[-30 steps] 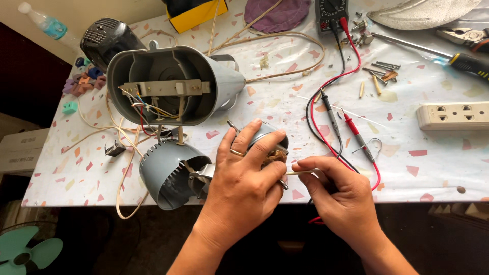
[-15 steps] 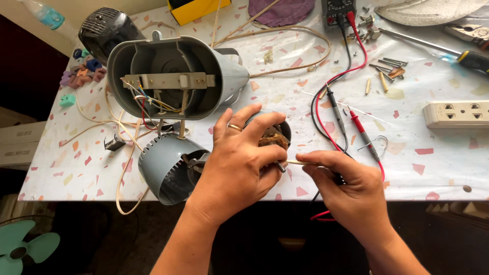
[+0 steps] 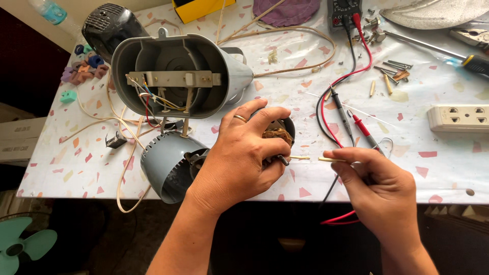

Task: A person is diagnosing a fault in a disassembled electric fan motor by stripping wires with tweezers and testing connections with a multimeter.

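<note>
- The motor (image 3: 277, 136) is a dark round unit with brown copper windings showing at its top and a short threaded shaft poking out at its lower right; it sits on the desk (image 3: 433, 168) near the front edge, mostly hidden under the left hand (image 3: 242, 158).
- The left hand's grip is curled snugly around the motor, ring finger bearing a band, fingertips over the windings.
- The right hand (image 3: 379, 191) pinches a thin pale sleeve (image 3: 331, 160) between thumb and forefinger, a narrow closed grip, with the sleeve lying level and pointing left toward the motor's shaft; a short gap shows between the two.
- Just left of the motor lies a grey rounded cover (image 3: 168, 163), open side facing the hand; behind it stands the grey fan housing (image 3: 178, 76) with coloured wires spilling out.
- Red and black meter probes (image 3: 356, 125) lie on the desk just behind the right hand.
- Against the frame half a second ago, the right hand has drawn slightly rightward, away from the motor, so the sleeve's tip stands clear of the shaft; the left hand keeps the same hold.
</note>
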